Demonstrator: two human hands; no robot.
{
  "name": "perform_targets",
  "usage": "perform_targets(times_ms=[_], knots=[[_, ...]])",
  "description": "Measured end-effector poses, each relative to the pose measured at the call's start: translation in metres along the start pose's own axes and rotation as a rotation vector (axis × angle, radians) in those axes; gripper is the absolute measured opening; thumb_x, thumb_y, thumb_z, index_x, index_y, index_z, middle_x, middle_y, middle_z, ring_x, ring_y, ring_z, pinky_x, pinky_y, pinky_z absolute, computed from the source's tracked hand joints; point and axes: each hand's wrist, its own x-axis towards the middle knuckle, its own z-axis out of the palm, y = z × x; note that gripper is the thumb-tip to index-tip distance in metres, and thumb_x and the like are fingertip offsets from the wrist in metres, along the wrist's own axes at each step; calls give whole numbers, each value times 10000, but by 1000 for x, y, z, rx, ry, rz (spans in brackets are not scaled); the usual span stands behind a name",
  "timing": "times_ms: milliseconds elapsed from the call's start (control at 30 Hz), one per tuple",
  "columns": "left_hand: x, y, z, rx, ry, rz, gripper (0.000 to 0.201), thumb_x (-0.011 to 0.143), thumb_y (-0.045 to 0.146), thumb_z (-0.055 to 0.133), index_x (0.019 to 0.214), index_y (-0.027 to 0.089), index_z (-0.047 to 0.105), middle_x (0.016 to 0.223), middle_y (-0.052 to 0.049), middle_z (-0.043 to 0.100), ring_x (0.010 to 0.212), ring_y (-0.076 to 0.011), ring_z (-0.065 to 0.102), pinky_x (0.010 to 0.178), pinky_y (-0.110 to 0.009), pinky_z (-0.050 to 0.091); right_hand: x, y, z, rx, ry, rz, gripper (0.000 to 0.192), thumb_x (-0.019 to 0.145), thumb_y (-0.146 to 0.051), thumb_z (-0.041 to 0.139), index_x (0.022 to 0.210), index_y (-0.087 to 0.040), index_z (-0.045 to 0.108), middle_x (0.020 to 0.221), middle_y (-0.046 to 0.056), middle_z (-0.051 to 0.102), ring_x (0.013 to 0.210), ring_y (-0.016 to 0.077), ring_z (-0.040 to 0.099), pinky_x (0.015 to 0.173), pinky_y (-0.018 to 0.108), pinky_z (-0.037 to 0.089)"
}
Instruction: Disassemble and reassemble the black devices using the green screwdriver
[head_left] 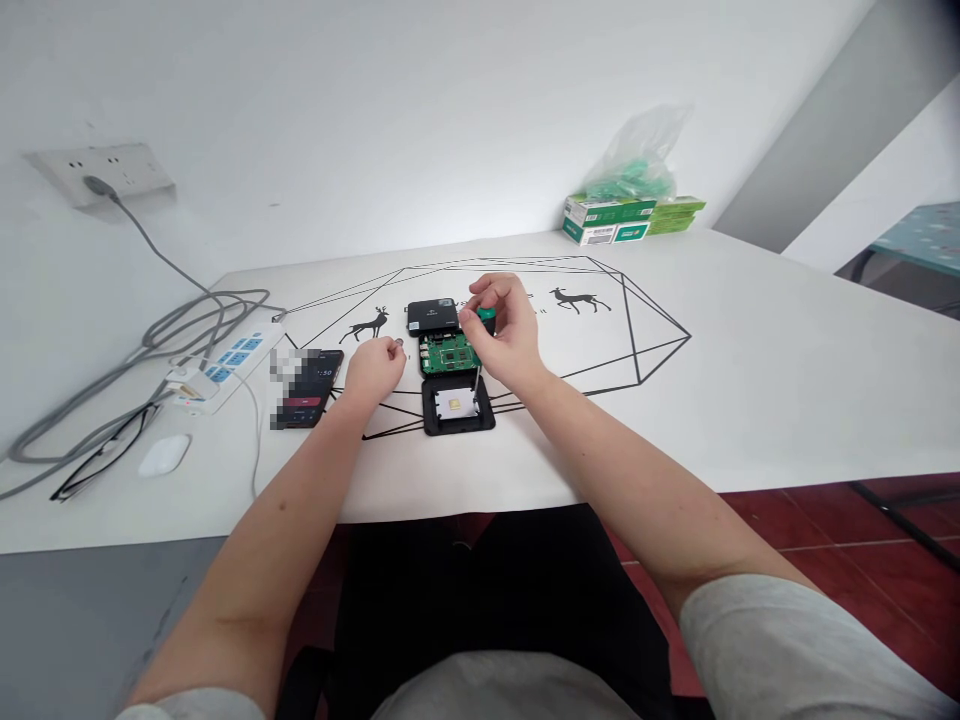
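The bench (750,360) has a smooth, matt white top printed with thin black lines and deer figures. On it lies a green circuit board (448,353) with small metallic parts, between two black plastic shell halves: a matt lid (432,316) and a tray-like base (457,408) holding a pale, slightly shiny pad. The right hand (504,325) grips a screwdriver (482,345) with a glossy green plastic handle and a thin metal shaft. The phone (309,385) has a glossy glass screen. The power strip (225,368) is smooth white plastic, its cables (187,325) grey rubbery sheathing. The bag (637,150) is thin, crinkled clear plastic over glossy printed card boxes (609,222).
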Motion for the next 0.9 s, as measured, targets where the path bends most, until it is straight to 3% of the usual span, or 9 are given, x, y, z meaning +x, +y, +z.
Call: perform_targets(times_ms=[133, 333, 533, 700, 833, 900], knots=[[0, 0, 0, 14, 0, -7, 258, 1024, 340, 601, 782, 257, 630, 851, -88, 764, 915, -310, 725, 761, -376, 501, -2, -7, 0, -40, -11, 88, 334, 971, -486, 757, 951, -280, 495, 1042, 24, 735, 836, 170, 682, 802, 382, 575], [3, -4, 1, 44, -8, 18, 264, 1082, 309, 530, 898, 240, 706, 1031, -130, 773, 1034, -334, 713, 862, -416, 523, 3, -17, -4, -126, -48, -93, 316, 1085, -516, 612, 911, -266, 696, 888, 48, 740, 848, 215, 689, 795, 430, 567], [4, -10, 2, 71, 12, 29, 219, 1045, 180, 560, 1016, 244, 768, 1176, -141, 705, 1167, -353, 666, 976, -455, 520, 2, -9, -7, -146, -5, -132, 334, 1111, -467, 556, 999, -275, 805, 908, 63, 675, 915, 240, 674, 833, 465, 567], [3, -9, 3, 109, -10, 23, 201, 1065, 240, 571, 1035, 234, 770, 1173, -164, 700, 1168, -383, 665, 955, -484, 528, 2, -6, -7, -148, 0, -104, 239, 1068, -342, 570, 1016, -274, 792, 877, 43, 652, 819, 212, 628, 755, 428, 550], [4, -8, 6, 121, 2, 30, 178, 1023, 193, 593, 1032, 226, 767, 1160, -166, 710, 1155, -379, 670, 962, -482, 534, 4, -7, -5, -182, 6, -68, 71, 983, -328, 669, 977, -260, 691, 912, 41, 617, 839, 214, 585, 778, 434, 542], [4, -8, 6, 131, 6, 37, 179, 1018, 192, 594, 1033, 229, 768, 1139, -156, 716, 1144, -366, 676, 969, -469, 538, 3, -6, -3, -159, 19, -64, 137, 952, -351, 713, 965, -262, 609, 965, 46, 606, 889, 219, 588, 791, 430, 545]])
